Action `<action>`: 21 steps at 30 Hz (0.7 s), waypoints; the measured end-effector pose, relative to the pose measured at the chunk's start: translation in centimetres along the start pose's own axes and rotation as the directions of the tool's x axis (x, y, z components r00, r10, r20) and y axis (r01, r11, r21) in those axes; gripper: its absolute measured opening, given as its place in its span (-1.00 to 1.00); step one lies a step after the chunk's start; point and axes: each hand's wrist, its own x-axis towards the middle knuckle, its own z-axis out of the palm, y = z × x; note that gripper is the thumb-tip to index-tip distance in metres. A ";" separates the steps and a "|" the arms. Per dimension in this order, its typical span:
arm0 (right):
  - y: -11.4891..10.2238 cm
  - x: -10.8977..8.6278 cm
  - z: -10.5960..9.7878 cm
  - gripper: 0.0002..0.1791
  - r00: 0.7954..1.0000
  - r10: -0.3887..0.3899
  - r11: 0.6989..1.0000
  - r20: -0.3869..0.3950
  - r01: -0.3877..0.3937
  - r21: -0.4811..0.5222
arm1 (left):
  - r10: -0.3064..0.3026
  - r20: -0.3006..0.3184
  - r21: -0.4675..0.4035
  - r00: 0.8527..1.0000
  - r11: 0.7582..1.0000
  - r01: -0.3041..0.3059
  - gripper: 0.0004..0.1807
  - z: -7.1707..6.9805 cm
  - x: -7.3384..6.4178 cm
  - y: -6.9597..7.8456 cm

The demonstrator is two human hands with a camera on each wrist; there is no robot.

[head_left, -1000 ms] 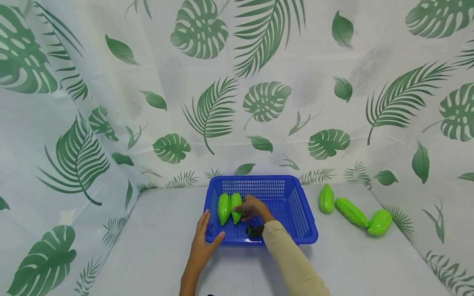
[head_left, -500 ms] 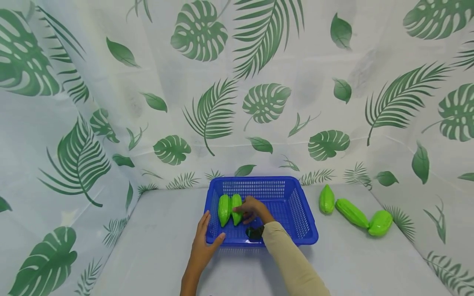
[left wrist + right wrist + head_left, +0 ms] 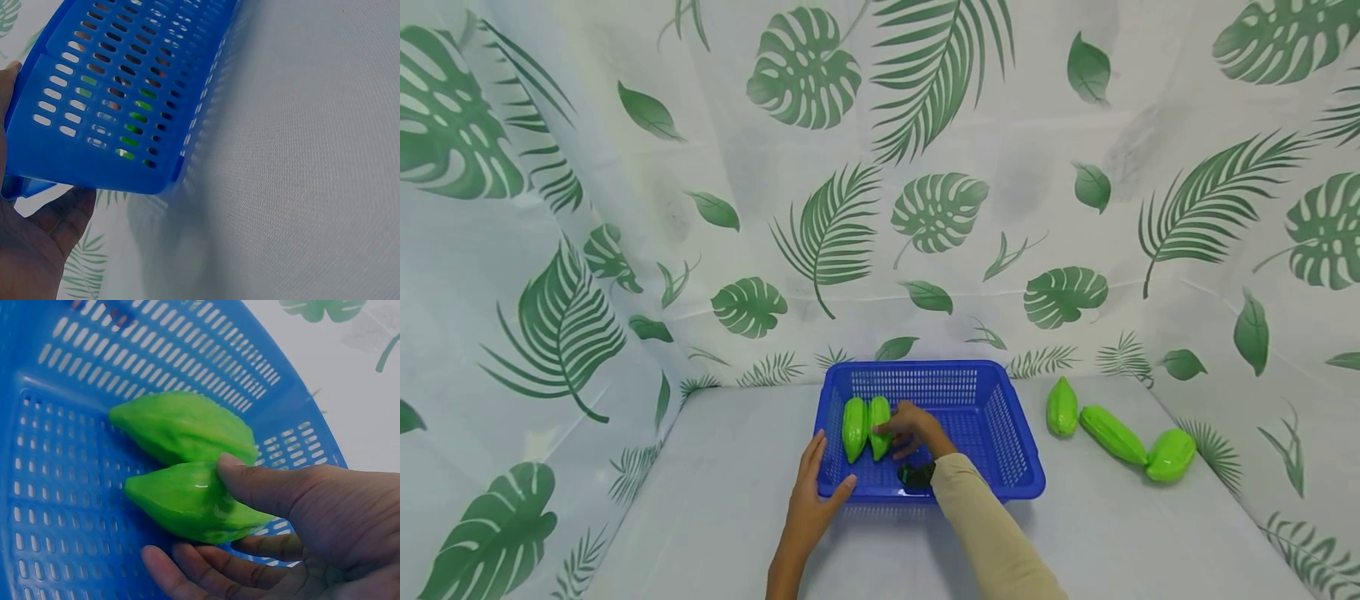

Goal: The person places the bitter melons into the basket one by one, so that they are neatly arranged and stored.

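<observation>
Right arm: one long sleeve (image 3: 996, 533), beige, plain, smooth and close-fitting, ending in a cuff (image 3: 950, 465) at the wrist. At that cuff: one small black item (image 3: 914, 477) bearing a teal mark, probably the worn wrist camera, though too dark and small to be certain. Right hand (image 3: 300, 525): ungloved, broad thumb, slender fingers. Left hand (image 3: 812, 504): ungloved, fingers long and tapering. Left forearm (image 3: 787, 563): slim, bare.

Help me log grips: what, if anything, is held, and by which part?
The right hand holds the green fruit nearest it around its middle. The left hand touches the basket at its near left corner.
</observation>
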 end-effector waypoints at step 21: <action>-0.1 0.0 -0.2 -0.42 0.999 0.041 0.999 0.023 -0.041 0.003 | -0.012 0.014 -0.018 1.000 1.000 0.012 -0.07 -0.2 0.0 0.3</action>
